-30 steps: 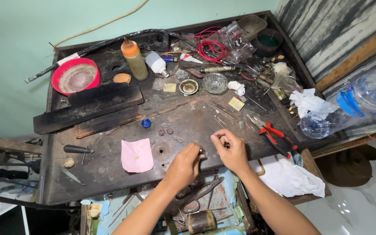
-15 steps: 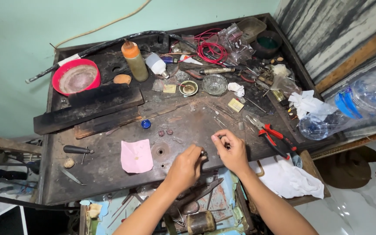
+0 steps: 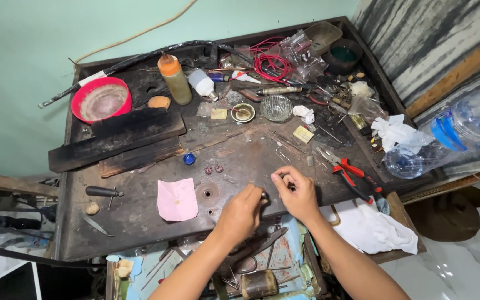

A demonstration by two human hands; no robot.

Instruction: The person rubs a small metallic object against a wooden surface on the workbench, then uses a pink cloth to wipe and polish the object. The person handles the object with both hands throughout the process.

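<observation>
— What is seen at the dark workbench (image 3: 140,222)?

— A person's left hand (image 3: 243,214) and right hand (image 3: 295,191) meet near the front edge of the bench, fingertips drawn together over a small dark piece (image 3: 264,196). The left hand pinches it between thumb and forefinger. The right hand's fingers curl in tightly just beside it; whether they also grip the piece, or something of their own, is too small to tell.

— And around the hands?

— A pink slip of paper (image 3: 177,199) lies just left of the left hand, with a blue cap (image 3: 189,159) and two small round beads (image 3: 213,169) a little beyond. Red-handled pliers (image 3: 351,171) rest to the right of the right hand, near a white cloth (image 3: 370,228) hanging over the bench's corner.

— The far side?

— A red bowl (image 3: 101,100) sits at the back left beside an orange-capped bottle (image 3: 174,79). A charred wooden block (image 3: 118,139) lies in front of them. Coiled red wire (image 3: 270,65), a small glass dish (image 3: 276,107) and a clear plastic bottle (image 3: 451,139) crowd the right.
</observation>
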